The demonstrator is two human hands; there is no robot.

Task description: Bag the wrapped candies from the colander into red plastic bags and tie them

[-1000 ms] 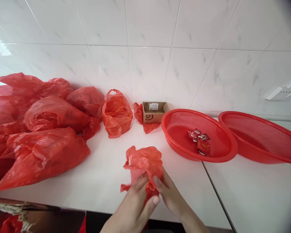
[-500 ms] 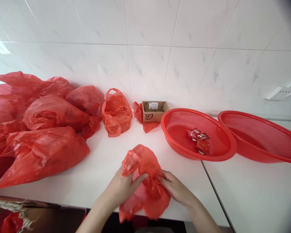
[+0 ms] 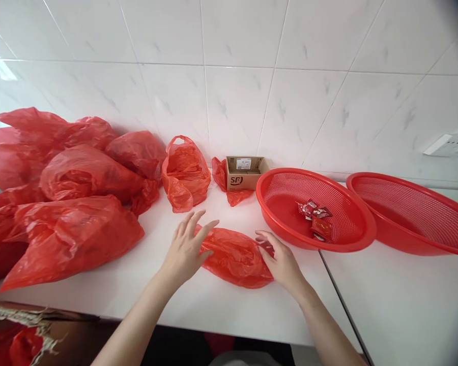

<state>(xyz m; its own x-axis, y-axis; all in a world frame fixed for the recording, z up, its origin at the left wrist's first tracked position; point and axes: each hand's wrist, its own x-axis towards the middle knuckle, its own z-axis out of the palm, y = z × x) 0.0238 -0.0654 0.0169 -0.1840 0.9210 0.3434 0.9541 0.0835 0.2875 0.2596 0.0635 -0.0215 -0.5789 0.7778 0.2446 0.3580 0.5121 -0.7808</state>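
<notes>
A red plastic bag (image 3: 234,256) lies crumpled on the white tabletop (image 3: 198,310) in front of me. At its left end, my left hand (image 3: 186,246) is raised with the fingers spread; it looks to be just above the bag. My right hand (image 3: 280,256) is at the bag's right end, fingers apart and partly curved beside the plastic. Whether its fingertips touch the bag I cannot tell. Just beyond my right hand stands a red perforated basket (image 3: 278,223) with several small red packets (image 3: 317,218) inside.
Filled red bags (image 3: 76,239) are heaped at the left. Against the tiled wall stand an upright red bag (image 3: 185,175) and a small cardboard box (image 3: 244,181), with red plastic under it. Another red basket (image 3: 408,239) is at the right. A torn-edged carton (image 3: 72,340) sits below the table's front edge.
The red bag, earlier held up and gripped by both hands, now lies on the table. Both hands have let go and moved forward, with their fingers opened.
</notes>
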